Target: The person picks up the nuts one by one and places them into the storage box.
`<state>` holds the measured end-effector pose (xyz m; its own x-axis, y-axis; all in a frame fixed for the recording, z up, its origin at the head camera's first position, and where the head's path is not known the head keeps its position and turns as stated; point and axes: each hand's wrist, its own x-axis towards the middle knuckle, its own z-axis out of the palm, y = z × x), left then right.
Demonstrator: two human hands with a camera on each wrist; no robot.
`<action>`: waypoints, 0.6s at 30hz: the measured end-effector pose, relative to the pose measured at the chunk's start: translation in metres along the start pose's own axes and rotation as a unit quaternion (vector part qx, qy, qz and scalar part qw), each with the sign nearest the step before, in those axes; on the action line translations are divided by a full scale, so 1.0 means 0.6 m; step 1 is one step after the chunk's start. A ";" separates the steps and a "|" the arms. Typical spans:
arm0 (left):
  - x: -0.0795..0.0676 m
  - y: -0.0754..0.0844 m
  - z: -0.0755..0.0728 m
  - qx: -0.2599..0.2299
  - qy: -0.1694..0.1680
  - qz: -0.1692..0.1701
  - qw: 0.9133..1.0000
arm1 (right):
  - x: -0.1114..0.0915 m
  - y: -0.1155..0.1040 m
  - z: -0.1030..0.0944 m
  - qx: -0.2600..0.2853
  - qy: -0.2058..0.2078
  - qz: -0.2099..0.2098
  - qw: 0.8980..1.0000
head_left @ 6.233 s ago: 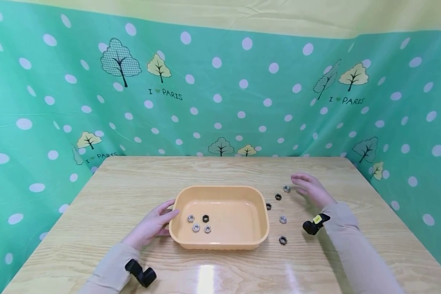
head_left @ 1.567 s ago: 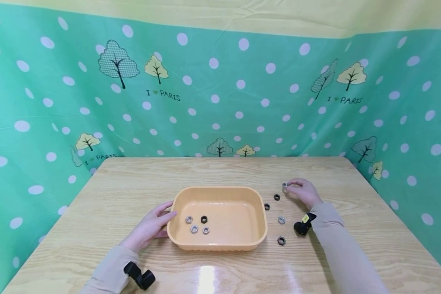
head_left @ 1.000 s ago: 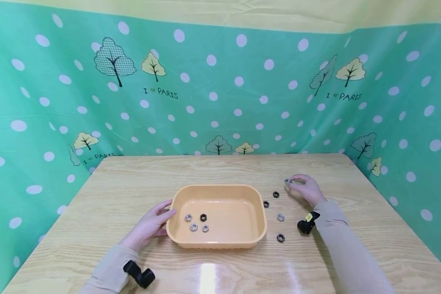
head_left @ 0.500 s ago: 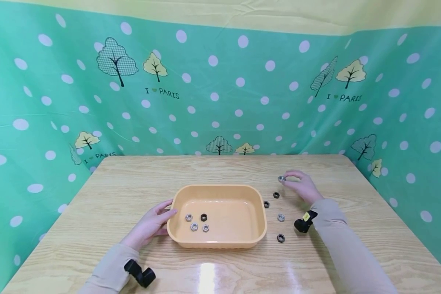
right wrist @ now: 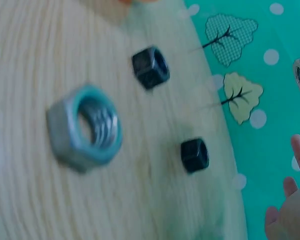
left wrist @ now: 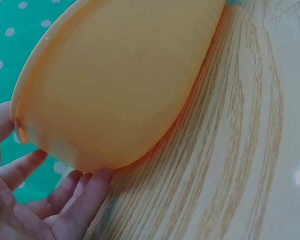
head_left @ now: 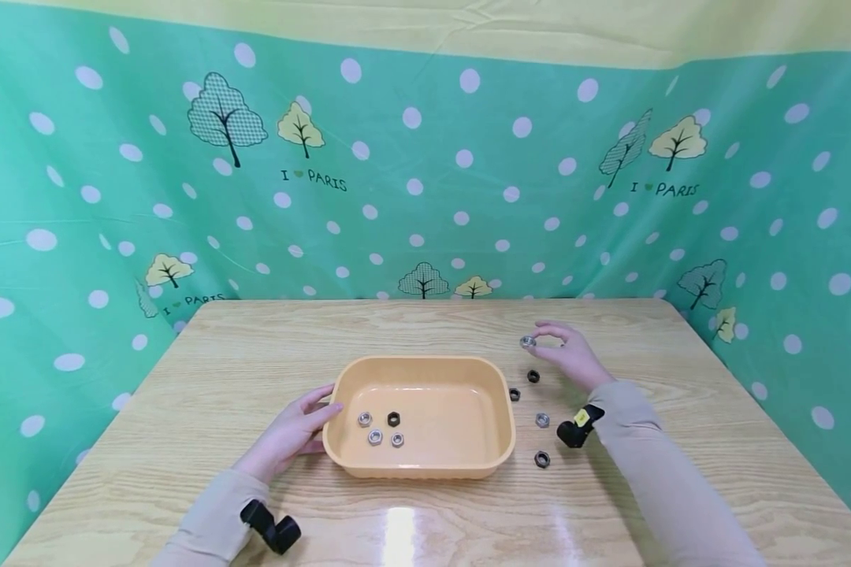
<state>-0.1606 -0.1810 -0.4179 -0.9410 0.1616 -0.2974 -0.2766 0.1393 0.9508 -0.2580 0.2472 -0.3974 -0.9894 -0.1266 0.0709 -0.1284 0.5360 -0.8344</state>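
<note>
Silver nut (head_left: 528, 342) pinched, tub (head_left: 461, 433) held

Right of frame centre, the right hand (head_left: 573, 356)'s grip clamps the nut between thumb and finger. Left of centre, the left hand (head_left: 291, 435)'s grip clamps the tub's left end. Inside lie four nuts (head_left: 375, 437); another four nuts (head_left: 542, 420) lie on the bench (head_left: 255, 339) to its right.

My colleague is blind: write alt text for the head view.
A person's right hand pinches a silver nut over a wooden table while the left hand grips a tan tray holding four nuts. Four loose nuts lie right of the tray; a green dotted curtain hangs behind.
</note>
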 end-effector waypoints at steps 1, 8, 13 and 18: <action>0.000 0.000 0.000 0.000 0.001 -0.001 1.000 | 0.000 -0.003 0.001 0.003 -0.001 -0.003 1.000; 0.000 -0.001 0.000 -0.007 0.004 -0.006 1.000 | -0.003 -0.033 0.009 0.031 -0.008 -0.023 0.999; 0.000 -0.003 -0.001 -0.007 0.000 0.000 1.000 | -0.003 -0.049 0.016 0.043 -0.018 -0.050 0.998; -0.003 -0.003 0.000 -0.002 -0.001 0.001 1.000 | -0.001 -0.055 0.019 0.051 -0.019 -0.054 0.997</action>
<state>-0.1584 -0.1813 -0.4189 -0.9408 0.1644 -0.2964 -0.2763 0.1349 0.9516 -0.2526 0.2197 -0.3760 -0.9664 -0.2125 0.1444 -0.2251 0.4297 -0.8744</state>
